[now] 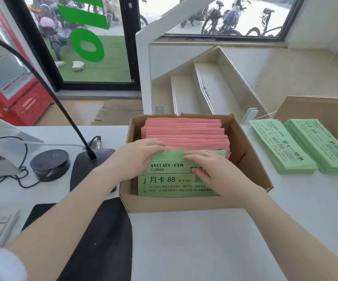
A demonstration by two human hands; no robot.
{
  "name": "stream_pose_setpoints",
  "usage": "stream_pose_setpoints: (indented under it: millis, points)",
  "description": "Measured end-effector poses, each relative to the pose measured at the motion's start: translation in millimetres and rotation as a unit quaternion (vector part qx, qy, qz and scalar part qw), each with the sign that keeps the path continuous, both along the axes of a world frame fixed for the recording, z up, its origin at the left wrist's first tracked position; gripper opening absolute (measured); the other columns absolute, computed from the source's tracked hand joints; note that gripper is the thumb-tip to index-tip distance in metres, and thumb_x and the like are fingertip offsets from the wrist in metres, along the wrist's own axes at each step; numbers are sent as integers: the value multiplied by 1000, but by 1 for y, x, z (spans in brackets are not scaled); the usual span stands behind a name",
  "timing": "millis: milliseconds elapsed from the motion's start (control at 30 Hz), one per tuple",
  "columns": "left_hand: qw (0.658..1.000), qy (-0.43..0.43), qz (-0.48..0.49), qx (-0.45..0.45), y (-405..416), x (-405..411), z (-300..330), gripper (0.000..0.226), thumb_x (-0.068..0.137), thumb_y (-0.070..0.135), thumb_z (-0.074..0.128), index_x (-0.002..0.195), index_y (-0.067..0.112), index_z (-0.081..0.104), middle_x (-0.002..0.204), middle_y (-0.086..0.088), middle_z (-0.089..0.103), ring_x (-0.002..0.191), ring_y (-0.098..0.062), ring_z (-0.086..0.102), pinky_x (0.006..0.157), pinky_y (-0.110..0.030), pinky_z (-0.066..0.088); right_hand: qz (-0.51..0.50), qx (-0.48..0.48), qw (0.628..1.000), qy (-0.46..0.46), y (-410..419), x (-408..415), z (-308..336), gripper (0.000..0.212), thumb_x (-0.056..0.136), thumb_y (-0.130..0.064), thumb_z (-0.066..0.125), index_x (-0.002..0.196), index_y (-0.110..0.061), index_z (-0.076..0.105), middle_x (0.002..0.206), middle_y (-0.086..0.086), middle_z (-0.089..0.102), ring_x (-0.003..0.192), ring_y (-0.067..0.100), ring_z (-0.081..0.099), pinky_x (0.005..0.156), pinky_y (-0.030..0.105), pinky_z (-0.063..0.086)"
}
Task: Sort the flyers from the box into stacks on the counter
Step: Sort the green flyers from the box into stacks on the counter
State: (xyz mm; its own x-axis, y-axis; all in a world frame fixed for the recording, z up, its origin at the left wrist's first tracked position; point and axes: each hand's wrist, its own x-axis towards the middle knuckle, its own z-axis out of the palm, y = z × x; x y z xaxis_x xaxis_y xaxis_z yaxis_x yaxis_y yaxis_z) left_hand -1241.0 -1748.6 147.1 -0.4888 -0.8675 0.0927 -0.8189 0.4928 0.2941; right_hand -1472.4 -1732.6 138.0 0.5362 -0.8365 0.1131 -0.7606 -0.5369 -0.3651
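Gooseneck microphone (pixel 42 86), black puck (pixel 50 164), cables (pixel 8 180)

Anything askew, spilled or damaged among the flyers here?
Nothing spilled or damaged. The pink flyers in the box sit unevenly, edges staggered. The two green stacks on the counter lie tidy, side by side.
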Motion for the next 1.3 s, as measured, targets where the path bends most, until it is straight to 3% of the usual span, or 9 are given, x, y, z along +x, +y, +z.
stream_pose_setpoints:
  millis: [167, 300, 500, 767, 833, 1000, 1100, 1200, 1300]
  points:
    - [1000, -4, -11, -11, -6, 5, -9, 39, 96, 17, 42, 134, 21, 48, 143, 10, 41, 133, -8, 33, 99, -25, 36, -15, -29, 995, 91, -6, 10, -4, 44, 93, -14, 52, 136, -14, 45, 143, -1, 43, 131, 20, 39, 108, 29, 28]
    - [1000, -14, -8, -8, -4, 7, -11, 43, 95, 24, 45, 138, 24, 42, 146, 13, 35, 136, -5, 26, 97, -29, 42, 14, -103, 988, 117, -2, 9, -6, 40, 75, -4, 73, 114, -10, 65, 123, 5, 63, 107, 28, 62, 83, 43, 55]
    - [999, -22, -16, -18, -7, 7, -15, 47, 93, 30, 47, 139, 24, 38, 147, 14, 32, 137, -4, 23, 96, -34, 46, 17, -122, 984, 128, 3, 5, -9, 47, 73, -2, 75, 116, -18, 64, 125, -5, 61, 109, 17, 62, 62, 35, 59]
    - [999, -32, -27, -25, -9, 6, -16, 53, 91, 35, 49, 141, 26, 34, 147, 14, 30, 136, -6, 23, 94, -29, 44, -50, -67, 994, 68, 2, 13, -4, 32, 84, -10, 64, 115, -12, 59, 114, 0, 62, 107, 22, 52, 91, 32, 42]
    - [999, -37, -30, -26, -7, 6, -17, 56, 90, 39, 51, 141, 25, 33, 147, 13, 29, 137, -6, 22, 95, -29, 43, -54, -45, 995, 73, 1, 17, -3, 29, 87, -15, 62, 115, -12, 57, 113, 0, 59, 105, 20, 49, 85, 24, 36]
    - [994, -34, -64, -76, -6, 9, -19, 56, 82, 35, 66, 133, 23, 47, 147, 0, 35, 138, -21, 25, 111, -41, 28, -77, 59, 988, 123, 2, 18, 0, 27, 91, -32, 55, 111, -14, 54, 102, 3, 60, 96, 23, 54, 74, 34, 43]
    - [978, -21, -147, -143, 0, 6, -18, 39, 77, 23, 72, 115, 22, 62, 122, -3, 58, 118, -27, 51, 93, -44, 45, -71, 58, 989, 113, 4, 16, 1, 26, 91, -33, 55, 110, -15, 55, 97, 4, 61, 91, 23, 54, 67, 32, 40]
    - [986, -139, -85, -45, 9, -3, -13, 44, 92, 36, 51, 134, 27, 39, 124, 5, 55, 111, -19, 54, 82, -32, 46, -75, 62, 986, 135, 5, 16, 4, 26, 89, -35, 57, 109, -19, 53, 88, 1, 57, 81, 20, 47, 64, 30, 36]
    - [978, -207, -21, 9, 11, -12, -11, 38, 92, 36, 50, 126, 21, 39, 111, -2, 58, 97, -24, 57, 69, -33, 45, -76, 61, 973, 208, 6, 15, 7, 20, 90, -34, 55, 91, -19, 42, 73, -4, 45, 79, 24, 45, 62, 31, 38]
